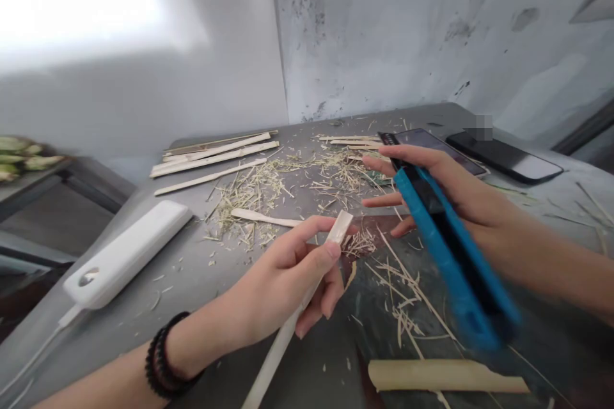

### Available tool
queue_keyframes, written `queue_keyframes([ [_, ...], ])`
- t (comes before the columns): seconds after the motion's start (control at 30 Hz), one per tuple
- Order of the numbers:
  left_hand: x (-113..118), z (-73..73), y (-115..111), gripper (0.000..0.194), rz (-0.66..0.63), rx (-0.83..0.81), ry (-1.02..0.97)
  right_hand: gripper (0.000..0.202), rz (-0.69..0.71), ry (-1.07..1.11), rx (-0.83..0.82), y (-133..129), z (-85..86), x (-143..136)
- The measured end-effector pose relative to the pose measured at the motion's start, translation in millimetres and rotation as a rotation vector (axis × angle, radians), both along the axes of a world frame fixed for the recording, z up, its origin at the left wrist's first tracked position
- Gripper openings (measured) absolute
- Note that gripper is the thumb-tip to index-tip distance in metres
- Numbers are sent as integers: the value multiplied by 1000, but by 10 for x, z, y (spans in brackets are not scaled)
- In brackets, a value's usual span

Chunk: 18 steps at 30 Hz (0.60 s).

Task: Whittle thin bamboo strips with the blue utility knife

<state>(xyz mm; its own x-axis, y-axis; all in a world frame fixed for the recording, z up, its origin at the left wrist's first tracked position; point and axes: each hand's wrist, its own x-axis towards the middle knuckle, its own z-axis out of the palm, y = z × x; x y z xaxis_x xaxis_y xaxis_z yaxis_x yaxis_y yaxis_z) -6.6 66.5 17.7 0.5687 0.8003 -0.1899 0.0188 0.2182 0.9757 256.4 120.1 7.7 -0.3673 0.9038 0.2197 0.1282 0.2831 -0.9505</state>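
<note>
My left hand (292, 281) is closed around a pale bamboo strip (283, 345), thumb and index finger pinching it near its upper end. The strip slants down to the bottom edge of the view. A blue and black utility knife (448, 249) is in my right hand (460, 195), its handle lying across the palm side and its front end pointing up and away. Several fingers of that hand stretch out to the left, off the handle. The knife's lower end is blurred. Between the two hands lie thin shavings (407, 319), and the knife is apart from the strip.
More bamboo strips (215, 156) lie at the back left of the grey table (144, 307), with piles of shavings (254, 192) nearby. A white power bank (127, 252) with a cable sits left. Two phones (508, 156) lie back right. A wider bamboo piece (446, 376) rests in front.
</note>
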Motion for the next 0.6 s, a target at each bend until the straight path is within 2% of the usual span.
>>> queue_keyframes([
  [0.1, 2, 7, -3, 22, 7, 0, -23, 47, 85, -94, 52, -63, 32, 50],
  [0.23, 10, 21, -16, 15, 21, 10, -40, 40, 36, -105, -2, -51, 56, 43],
  [0.4, 9, 8, -29, 9, 43, -15, -63, 53, -33, -99, -10, -65, 81, 1],
  [0.5, 18, -12, -37, 6, 69, -5, -65, 61, -86, -244, 178, -89, 50, 11],
  [0.6, 35, -35, -37, 10, 103, 11, -55, 53, -175, -482, 449, -66, -24, 31],
])
